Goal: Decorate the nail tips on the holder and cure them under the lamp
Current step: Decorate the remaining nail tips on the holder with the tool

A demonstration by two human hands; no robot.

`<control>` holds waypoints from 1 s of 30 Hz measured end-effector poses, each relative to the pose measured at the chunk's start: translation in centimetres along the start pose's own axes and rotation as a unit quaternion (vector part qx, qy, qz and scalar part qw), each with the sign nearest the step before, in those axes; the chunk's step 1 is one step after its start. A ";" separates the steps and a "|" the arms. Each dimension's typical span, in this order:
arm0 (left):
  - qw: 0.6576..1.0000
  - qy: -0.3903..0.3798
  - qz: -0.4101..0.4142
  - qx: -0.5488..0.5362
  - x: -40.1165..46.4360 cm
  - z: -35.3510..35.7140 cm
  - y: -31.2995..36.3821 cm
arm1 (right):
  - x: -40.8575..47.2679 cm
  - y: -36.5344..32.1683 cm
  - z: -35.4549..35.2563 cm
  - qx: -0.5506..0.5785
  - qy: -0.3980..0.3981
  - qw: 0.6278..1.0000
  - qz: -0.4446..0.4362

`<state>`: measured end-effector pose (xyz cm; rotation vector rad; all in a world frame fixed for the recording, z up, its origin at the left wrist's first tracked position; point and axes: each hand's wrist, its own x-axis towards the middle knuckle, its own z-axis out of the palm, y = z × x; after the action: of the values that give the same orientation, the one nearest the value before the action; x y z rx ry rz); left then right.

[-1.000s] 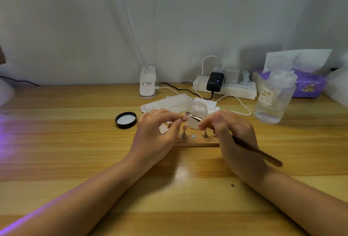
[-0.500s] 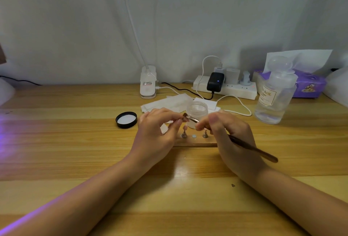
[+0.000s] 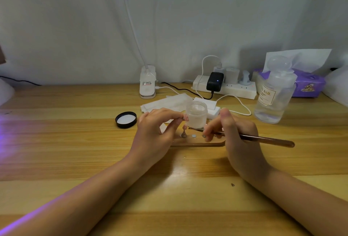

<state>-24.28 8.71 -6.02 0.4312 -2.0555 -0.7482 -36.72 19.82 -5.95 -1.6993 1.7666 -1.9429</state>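
A narrow wooden holder (image 3: 197, 143) lies mid-table with small metal discs (image 3: 194, 136) along it; one peg carries a pink nail tip (image 3: 184, 128). My left hand (image 3: 156, 134) hovers over the holder's left end, with thumb and forefinger pinching what looks like a small pink nail tip (image 3: 186, 117). My right hand (image 3: 239, 138) grips a brown-handled brush (image 3: 263, 138). The brush's tip points left, low over the holder near the pegged tip. Just behind the holder stands an open frosted jar (image 3: 196, 116).
A black jar lid (image 3: 126, 119) lies to the left. White wipes (image 3: 165, 104) and a white clip lamp base (image 3: 147, 85) sit behind. A power strip (image 3: 226, 87), a clear bottle (image 3: 273, 96) and a purple tissue pack (image 3: 308, 83) stand at the right. Purple light falls from the left edge.
My right hand has lowered the brush from the tip pinched in my left hand to just over the holder, and the handle now lies flatter. My left hand has barely moved.
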 end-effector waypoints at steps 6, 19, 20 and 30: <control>1.000 0.006 -0.001 -0.010 0.0 0.0 0.0 | 0.3 -0.5 0.1 -0.058 -0.011 0.998 -0.017; 0.999 0.014 -0.019 -0.027 0.0 0.1 -0.1 | 0.5 -0.7 0.2 -0.069 -0.034 0.997 0.010; 0.999 0.016 -0.019 -0.026 0.0 0.1 -0.1 | 0.5 -0.7 0.2 -0.065 -0.040 0.997 0.007; 0.999 0.017 -0.023 -0.028 0.0 0.1 0.2 | 0.5 -0.6 -0.1 -0.003 -0.036 0.999 0.038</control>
<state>-24.34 8.88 -5.98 0.4573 -1.9944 -0.8189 -36.60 19.78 -5.13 -1.6544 1.7860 -1.8257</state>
